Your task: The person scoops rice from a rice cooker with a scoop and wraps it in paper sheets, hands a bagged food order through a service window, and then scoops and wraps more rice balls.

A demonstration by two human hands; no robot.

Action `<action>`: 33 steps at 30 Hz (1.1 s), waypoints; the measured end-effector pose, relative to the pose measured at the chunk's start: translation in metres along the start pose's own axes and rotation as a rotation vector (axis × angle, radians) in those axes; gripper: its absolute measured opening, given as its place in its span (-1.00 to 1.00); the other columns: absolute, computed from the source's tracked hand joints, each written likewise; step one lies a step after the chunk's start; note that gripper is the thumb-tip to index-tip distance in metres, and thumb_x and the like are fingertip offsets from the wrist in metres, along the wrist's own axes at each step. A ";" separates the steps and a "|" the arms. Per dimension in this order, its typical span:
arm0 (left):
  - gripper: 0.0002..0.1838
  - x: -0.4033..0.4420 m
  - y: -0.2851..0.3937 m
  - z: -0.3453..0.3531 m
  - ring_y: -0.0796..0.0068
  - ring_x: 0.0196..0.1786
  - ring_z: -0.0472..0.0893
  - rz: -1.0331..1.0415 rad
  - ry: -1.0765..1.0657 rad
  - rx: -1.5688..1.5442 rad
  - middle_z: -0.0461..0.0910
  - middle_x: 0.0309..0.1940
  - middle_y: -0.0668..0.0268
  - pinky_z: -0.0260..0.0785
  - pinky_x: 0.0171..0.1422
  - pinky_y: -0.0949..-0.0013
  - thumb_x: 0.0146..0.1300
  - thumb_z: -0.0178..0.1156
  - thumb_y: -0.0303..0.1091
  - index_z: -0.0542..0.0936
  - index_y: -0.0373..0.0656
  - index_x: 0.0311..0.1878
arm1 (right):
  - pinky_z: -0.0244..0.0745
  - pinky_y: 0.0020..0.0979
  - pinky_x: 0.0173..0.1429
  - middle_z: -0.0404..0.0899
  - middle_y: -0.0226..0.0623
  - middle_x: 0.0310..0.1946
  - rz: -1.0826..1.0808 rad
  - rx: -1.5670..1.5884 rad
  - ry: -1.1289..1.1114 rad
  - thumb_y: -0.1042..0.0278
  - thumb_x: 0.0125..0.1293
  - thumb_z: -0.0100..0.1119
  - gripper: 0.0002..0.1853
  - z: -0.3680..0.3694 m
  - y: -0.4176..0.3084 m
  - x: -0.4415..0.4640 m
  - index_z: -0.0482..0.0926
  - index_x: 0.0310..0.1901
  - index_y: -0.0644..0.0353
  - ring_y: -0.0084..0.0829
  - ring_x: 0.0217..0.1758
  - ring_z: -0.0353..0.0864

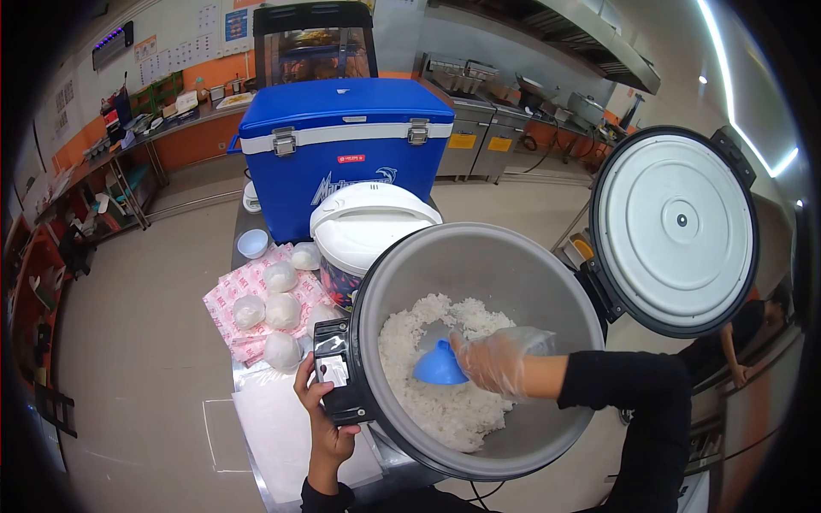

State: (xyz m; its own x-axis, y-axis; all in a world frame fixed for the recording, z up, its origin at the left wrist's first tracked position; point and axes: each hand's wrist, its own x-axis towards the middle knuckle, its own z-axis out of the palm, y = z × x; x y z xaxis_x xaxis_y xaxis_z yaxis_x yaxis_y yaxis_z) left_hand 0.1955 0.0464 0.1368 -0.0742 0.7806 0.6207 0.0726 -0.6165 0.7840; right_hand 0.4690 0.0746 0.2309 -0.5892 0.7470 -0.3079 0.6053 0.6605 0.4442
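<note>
Right hand (489, 362) grips blue scoop (439, 365), left hand (328, 427) clasps cooker (547, 286), at table (380, 494) on tiled kitchen floor (154, 333).

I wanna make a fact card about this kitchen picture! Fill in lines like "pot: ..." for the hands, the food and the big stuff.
left hand: bare, gripping the pot's black handle
right hand: in a clear glove, holding a blue scoop, maybe a small bowl
food: loose white rice
pot: big, grey inside, lid open
beside pot: wrapped white balls, some on pink-and-white paper
behind: blue cooler, shut
small bowl: pale blue, left of the cooler's front
</note>
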 end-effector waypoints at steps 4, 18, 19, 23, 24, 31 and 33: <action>-0.26 0.000 0.000 0.000 -0.10 0.41 0.04 -0.008 -0.010 -0.012 -0.03 0.34 -0.08 -0.02 0.41 -0.04 0.12 0.03 0.40 0.23 0.06 0.18 | 0.45 -0.25 -0.52 0.60 -0.23 -0.52 0.247 -0.003 -0.190 0.38 0.12 0.02 -0.63 -0.025 0.015 -0.013 0.49 -0.04 0.36 -0.33 -0.48 0.63; -0.26 -0.005 -0.006 -0.001 -0.07 0.45 -0.03 -0.027 -0.019 -0.043 -0.07 0.35 -0.10 -0.09 0.45 -0.05 0.12 0.06 0.37 0.21 0.05 0.18 | 0.40 -0.36 -0.49 0.49 -0.23 -0.57 -0.223 -0.749 0.249 0.40 0.22 -0.01 -0.85 0.136 -0.031 0.035 0.51 -0.41 0.27 -0.32 -0.57 0.45; -0.26 -0.005 -0.007 -0.001 -0.07 0.45 -0.04 -0.027 -0.015 -0.053 -0.07 0.36 -0.10 -0.09 0.45 -0.06 0.12 0.06 0.37 0.22 0.05 0.18 | 0.42 -0.32 -0.47 0.51 -0.18 -0.57 -0.234 -0.333 0.225 0.40 0.23 -0.03 -0.85 0.140 -0.029 0.036 0.50 -0.35 0.29 -0.26 -0.56 0.48; -0.27 -0.004 -0.006 0.002 -0.07 0.45 -0.04 -0.034 0.003 -0.088 -0.08 0.36 -0.08 -0.11 0.45 -0.09 0.12 0.07 0.37 0.22 0.05 0.17 | 0.48 -0.13 -0.36 0.56 0.03 -0.50 0.085 0.738 -0.028 0.38 0.28 -0.06 -0.77 0.066 -0.032 0.030 0.41 -0.14 0.38 -0.03 -0.44 0.59; -0.27 -0.004 -0.006 0.003 -0.07 0.45 -0.04 -0.029 0.004 -0.087 -0.08 0.36 -0.08 -0.11 0.45 -0.09 0.12 0.07 0.37 0.22 0.05 0.17 | 0.49 -0.07 -0.32 0.57 0.08 -0.48 0.257 0.853 -0.119 0.37 0.29 -0.06 -0.74 0.023 -0.037 0.024 0.39 -0.09 0.39 0.03 -0.40 0.61; -0.27 -0.005 -0.007 0.004 -0.07 0.44 -0.02 -0.009 0.009 -0.085 -0.06 0.35 -0.08 -0.12 0.45 -0.09 0.11 0.08 0.36 0.22 0.04 0.16 | 0.49 -0.01 -0.29 0.57 0.17 -0.44 0.314 0.947 -0.139 0.17 0.39 -0.08 -0.57 -0.041 -0.045 0.000 0.31 0.04 0.44 0.12 -0.32 0.61; -0.27 -0.004 -0.006 0.000 -0.06 0.44 -0.02 0.001 -0.019 -0.069 -0.06 0.35 -0.08 -0.12 0.46 -0.08 0.12 0.09 0.35 0.21 0.04 0.17 | 0.51 -0.04 -0.27 0.58 0.16 -0.41 0.298 0.970 -0.225 0.20 0.40 -0.11 -0.59 -0.075 -0.040 -0.015 0.31 0.04 0.46 0.11 -0.31 0.62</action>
State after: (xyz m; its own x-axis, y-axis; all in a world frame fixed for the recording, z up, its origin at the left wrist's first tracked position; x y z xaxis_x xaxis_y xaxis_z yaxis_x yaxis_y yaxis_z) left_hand 0.1957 0.0469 0.1293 -0.0553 0.7811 0.6219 0.0038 -0.6227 0.7825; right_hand 0.4134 0.0312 0.2810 -0.2920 0.8208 -0.4909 0.9393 0.1495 -0.3088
